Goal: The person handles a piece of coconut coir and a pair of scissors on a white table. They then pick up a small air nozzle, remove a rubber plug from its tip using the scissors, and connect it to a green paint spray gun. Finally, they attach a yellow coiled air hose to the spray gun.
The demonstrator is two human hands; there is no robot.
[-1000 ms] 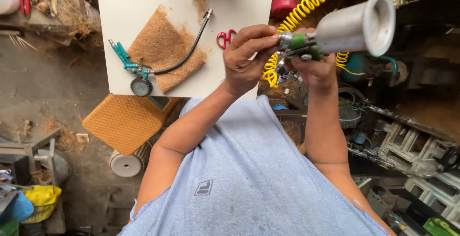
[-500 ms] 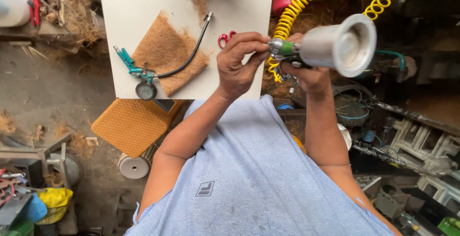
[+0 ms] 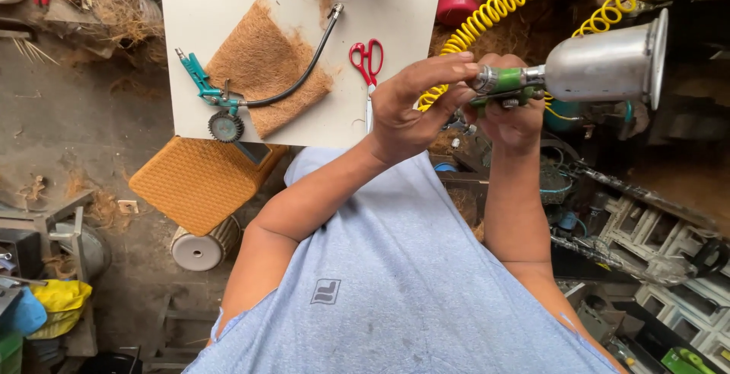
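My right hand (image 3: 511,119) grips the green handle of a spray gun (image 3: 508,83) with a metal cup (image 3: 604,62) that lies on its side, mouth to the right. My left hand (image 3: 411,108) reaches across, and its thumb and fingertips pinch the silver knurled fitting (image 3: 484,79) at the gun's rear end. A yellow coiled air hose (image 3: 502,1) runs from behind the hands up and to the right. Both hands are held in the air beside the right edge of a white table (image 3: 403,9).
On the table lie a brown fibre mat (image 3: 262,62), a teal tyre inflator with a gauge (image 3: 220,112) and black hose, and red scissors (image 3: 366,58). An orange woven stool (image 3: 194,184) stands below it. Cluttered metal racks (image 3: 646,245) fill the right side.
The spray gun has turned so the cup's mouth faces right rather than toward me. My left fingers have stayed on the rear fitting and shifted their pinch a little.
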